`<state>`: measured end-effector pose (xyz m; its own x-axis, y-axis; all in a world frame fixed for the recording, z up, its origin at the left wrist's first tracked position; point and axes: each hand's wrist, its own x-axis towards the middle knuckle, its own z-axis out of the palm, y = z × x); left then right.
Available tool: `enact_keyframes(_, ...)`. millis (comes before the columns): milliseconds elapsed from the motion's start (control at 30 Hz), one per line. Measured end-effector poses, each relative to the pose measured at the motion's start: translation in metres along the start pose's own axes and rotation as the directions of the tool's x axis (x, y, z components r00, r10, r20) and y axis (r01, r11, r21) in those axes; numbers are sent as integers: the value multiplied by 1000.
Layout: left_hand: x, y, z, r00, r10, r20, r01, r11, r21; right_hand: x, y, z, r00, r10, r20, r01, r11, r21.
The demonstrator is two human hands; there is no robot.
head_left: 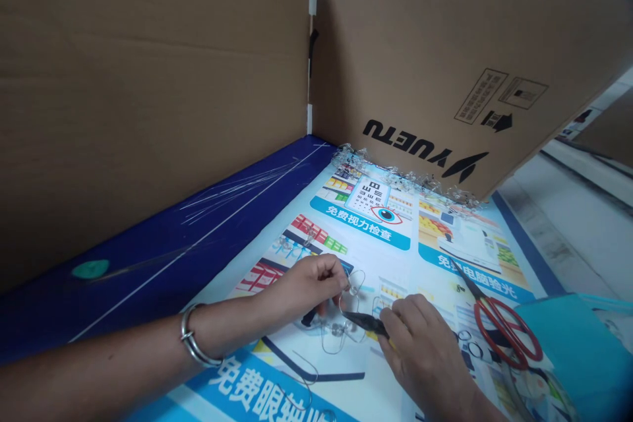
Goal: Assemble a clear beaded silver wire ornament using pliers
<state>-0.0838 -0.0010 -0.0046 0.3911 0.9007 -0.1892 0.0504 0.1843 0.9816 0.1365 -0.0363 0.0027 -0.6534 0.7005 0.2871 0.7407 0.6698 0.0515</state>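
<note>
Near the centre of the table, my left hand [321, 280] pinches a thin bent wire piece [357, 282] with looped shapes. From the right, my right hand [420, 343] is closed around dark-nosed pliers [364, 322], whose tip points left and touches or nearly touches the wire just below my left fingertips. The pliers' handles are mostly hidden in my palm. Under and beside the tool lie more wire loops with small clear parts [337, 330]. Whether the jaws grip the wire is too small to tell.
Red-handled scissors [507, 336] lie to the right, beside a turquoise packet [568, 349]. A pile of wire pieces [420, 181] lines the back along a cardboard wall [420, 46]. Thin straight wires [232, 191] and a green item [90, 269] rest on the blue surface at left.
</note>
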Motion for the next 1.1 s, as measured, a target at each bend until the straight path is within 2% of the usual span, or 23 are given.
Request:
enact_keyframes(200, 0, 3, 0, 999, -26, -44, 24, 999, -29, -2, 7, 0, 996, 81, -31, -77, 991, 111)
enact_keyframes(333, 0, 3, -1, 998, -15, -55, 10, 996, -83, -3, 11, 1, 988, 143, -53, -136, 983, 122)
enact_keyframes(533, 1, 4, -2, 997, 16, -69, -28, 986, -165, -4, 11, 3, 979, 202, -23, -199, 975, 96)
enact_keyframes(767, 2, 6, -1, 998, -8, -63, -2, 988, -153, -6, 13, 5, 973, 228, 36, -230, 969, 88)
enact_keyframes(1100, 1, 5, -2, 999, 25, -39, -31, 986, -163, -7, 15, 2, 978, 205, 38, -206, 978, 27)
